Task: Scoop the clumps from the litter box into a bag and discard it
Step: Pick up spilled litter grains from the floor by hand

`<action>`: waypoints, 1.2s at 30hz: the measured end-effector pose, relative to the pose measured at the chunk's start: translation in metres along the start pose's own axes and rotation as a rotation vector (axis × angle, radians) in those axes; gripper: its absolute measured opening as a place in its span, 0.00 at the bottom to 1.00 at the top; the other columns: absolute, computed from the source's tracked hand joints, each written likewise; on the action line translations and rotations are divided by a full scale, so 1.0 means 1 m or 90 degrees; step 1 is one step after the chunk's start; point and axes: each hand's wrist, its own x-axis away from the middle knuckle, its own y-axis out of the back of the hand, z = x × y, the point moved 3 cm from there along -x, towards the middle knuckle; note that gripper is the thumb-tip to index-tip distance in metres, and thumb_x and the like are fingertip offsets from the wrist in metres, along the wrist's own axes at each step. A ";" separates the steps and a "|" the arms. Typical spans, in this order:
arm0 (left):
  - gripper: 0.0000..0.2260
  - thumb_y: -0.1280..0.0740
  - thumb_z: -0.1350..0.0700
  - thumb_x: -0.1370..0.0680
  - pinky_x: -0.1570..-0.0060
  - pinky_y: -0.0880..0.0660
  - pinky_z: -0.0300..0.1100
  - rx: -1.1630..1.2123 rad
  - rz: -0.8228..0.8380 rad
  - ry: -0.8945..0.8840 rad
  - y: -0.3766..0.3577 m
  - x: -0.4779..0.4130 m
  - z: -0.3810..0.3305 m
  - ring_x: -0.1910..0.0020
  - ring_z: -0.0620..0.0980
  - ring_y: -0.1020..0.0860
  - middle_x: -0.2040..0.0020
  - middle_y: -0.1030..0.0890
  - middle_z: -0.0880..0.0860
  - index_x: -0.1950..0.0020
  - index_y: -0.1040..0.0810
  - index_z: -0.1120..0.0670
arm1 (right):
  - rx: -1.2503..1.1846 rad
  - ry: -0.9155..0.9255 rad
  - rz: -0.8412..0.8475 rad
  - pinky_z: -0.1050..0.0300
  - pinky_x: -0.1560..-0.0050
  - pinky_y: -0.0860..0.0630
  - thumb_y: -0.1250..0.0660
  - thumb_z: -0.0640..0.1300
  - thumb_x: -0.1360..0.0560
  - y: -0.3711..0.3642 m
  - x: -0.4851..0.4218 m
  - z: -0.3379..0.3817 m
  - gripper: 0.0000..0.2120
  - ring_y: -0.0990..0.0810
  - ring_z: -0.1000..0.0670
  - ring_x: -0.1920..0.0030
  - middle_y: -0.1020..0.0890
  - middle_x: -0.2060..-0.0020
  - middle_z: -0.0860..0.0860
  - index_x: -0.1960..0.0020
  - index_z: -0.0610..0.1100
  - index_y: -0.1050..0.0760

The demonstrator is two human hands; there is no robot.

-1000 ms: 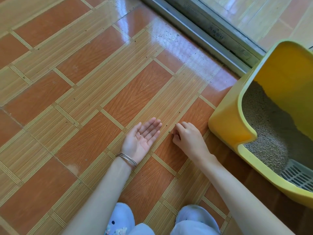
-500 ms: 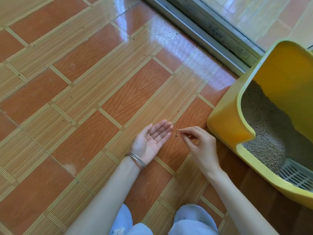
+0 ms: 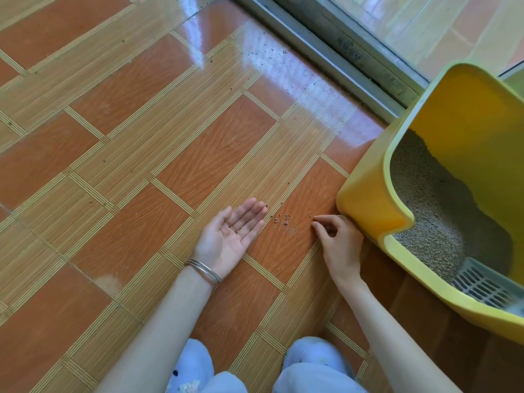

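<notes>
The yellow litter box [image 3: 365, 205] stands on the floor at the right and holds grey litter [image 3: 425, 194]. A grey slotted scoop [image 3: 482, 285] lies in its near corner. Several spilled litter grains [image 3: 286, 222] lie on the tile between my hands. My left hand [image 3: 229, 236] rests palm up on the floor with straight fingers and a few grains in the palm. My right hand [image 3: 337, 239] is beside the box's front corner, fingers curled, thumb and forefinger pinching at a grain on the floor. No bag is in view.
A metal sliding-door track [image 3: 326, 49] runs along the back, with specks of litter on the glossy tiles in front of it. My knees in pale trousers [image 3: 309, 367] are at the bottom edge. Orange and tan floor tiles [image 3: 113, 165] stretch to the left.
Both hands have shifted right toward the litter box. My right hand went from the grains beside my left fingertips to a spot by the box's corner. The left palm stayed open.
</notes>
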 end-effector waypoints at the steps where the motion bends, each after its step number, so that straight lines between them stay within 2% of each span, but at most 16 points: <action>1: 0.17 0.42 0.55 0.23 0.43 0.25 0.48 0.002 0.001 0.001 0.000 0.000 0.000 0.43 0.56 0.21 0.43 0.20 0.62 0.45 0.21 0.64 | -0.003 -0.001 -0.002 0.64 0.52 0.25 0.32 0.40 0.26 0.000 0.000 0.001 0.05 0.22 0.57 0.57 0.19 0.56 0.50 0.51 0.44 0.20; 5: 0.17 0.42 0.55 0.24 0.43 0.25 0.48 0.011 0.001 -0.002 0.000 0.001 -0.001 0.43 0.57 0.21 0.43 0.20 0.61 0.48 0.19 0.64 | -0.009 0.016 0.002 0.70 0.54 0.25 0.31 0.38 0.26 -0.007 0.001 0.009 0.07 0.22 0.57 0.57 0.19 0.55 0.49 0.49 0.41 0.19; 13: 0.18 0.46 0.55 0.20 0.44 0.24 0.48 0.017 -0.010 -0.018 0.006 0.002 -0.010 0.43 0.56 0.21 0.44 0.20 0.61 0.48 0.19 0.64 | -0.042 0.136 0.083 0.67 0.54 0.24 0.29 0.38 0.29 -0.028 0.000 0.039 0.05 0.21 0.58 0.59 0.19 0.59 0.52 0.53 0.43 0.18; 16: 0.18 0.44 0.55 0.22 0.43 0.25 0.49 0.022 -0.009 -0.028 0.007 0.002 -0.016 0.42 0.56 0.22 0.43 0.20 0.61 0.47 0.19 0.64 | -0.030 0.154 0.033 0.61 0.49 0.24 0.31 0.37 0.27 -0.026 -0.019 0.045 0.07 0.22 0.55 0.53 0.20 0.54 0.50 0.50 0.40 0.19; 20: 0.17 0.43 0.55 0.23 0.43 0.25 0.49 0.036 -0.011 -0.041 0.009 0.003 -0.021 0.42 0.56 0.22 0.43 0.20 0.61 0.46 0.20 0.64 | 0.041 0.197 0.046 0.52 0.43 0.25 0.35 0.35 0.25 -0.032 -0.049 0.051 0.09 0.22 0.48 0.47 0.21 0.50 0.46 0.46 0.38 0.20; 25: 0.18 0.46 0.55 0.20 0.44 0.25 0.48 0.043 -0.029 -0.046 0.012 0.006 -0.023 0.43 0.56 0.21 0.43 0.20 0.61 0.46 0.20 0.65 | 0.083 0.256 0.093 0.61 0.45 0.29 0.34 0.34 0.26 -0.040 -0.062 0.056 0.08 0.22 0.47 0.48 0.20 0.52 0.46 0.49 0.39 0.19; 28: 0.18 0.45 0.55 0.21 0.45 0.24 0.48 0.047 -0.029 -0.049 0.013 0.008 -0.025 0.43 0.56 0.21 0.43 0.20 0.61 0.48 0.19 0.65 | 0.053 0.261 0.122 0.60 0.47 0.25 0.33 0.34 0.26 -0.038 -0.055 0.054 0.07 0.21 0.51 0.51 0.19 0.54 0.49 0.51 0.40 0.19; 32: 0.19 0.46 0.55 0.20 0.44 0.24 0.48 0.044 -0.031 -0.052 0.014 0.008 -0.024 0.43 0.56 0.21 0.43 0.20 0.61 0.47 0.19 0.64 | 0.000 0.239 0.168 0.70 0.49 0.28 0.33 0.35 0.26 -0.032 -0.030 0.048 0.07 0.22 0.58 0.53 0.20 0.56 0.54 0.51 0.42 0.19; 36: 0.18 0.45 0.55 0.20 0.43 0.25 0.48 0.031 -0.030 -0.051 0.014 0.008 -0.022 0.42 0.56 0.22 0.43 0.20 0.61 0.47 0.19 0.64 | -0.052 0.214 0.204 0.68 0.50 0.26 0.31 0.35 0.27 -0.028 -0.014 0.043 0.07 0.21 0.59 0.53 0.18 0.55 0.53 0.52 0.43 0.18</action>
